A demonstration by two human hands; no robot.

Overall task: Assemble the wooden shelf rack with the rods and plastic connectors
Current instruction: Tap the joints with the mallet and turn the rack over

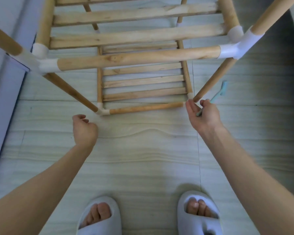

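Note:
The wooden shelf rack (137,58) stands on the floor in front of me, seen from above. Round rods join through white plastic connectors, one at the upper right corner (234,48) and one at the bottom left corner (102,111). The bottom front rod (146,107) lies along the floor. My right hand (202,114) holds a small teal mallet (219,94) by its handle, right beside the bottom right corner where an upright rod (210,82) comes down. My left hand (84,128) hangs loosely curled, holding nothing, just short of the bottom left connector.
A pale wall or panel (5,92) runs along the left, close to the rack. My feet in white slippers (199,212) stand on the light wood-grain floor (143,150) behind my hands.

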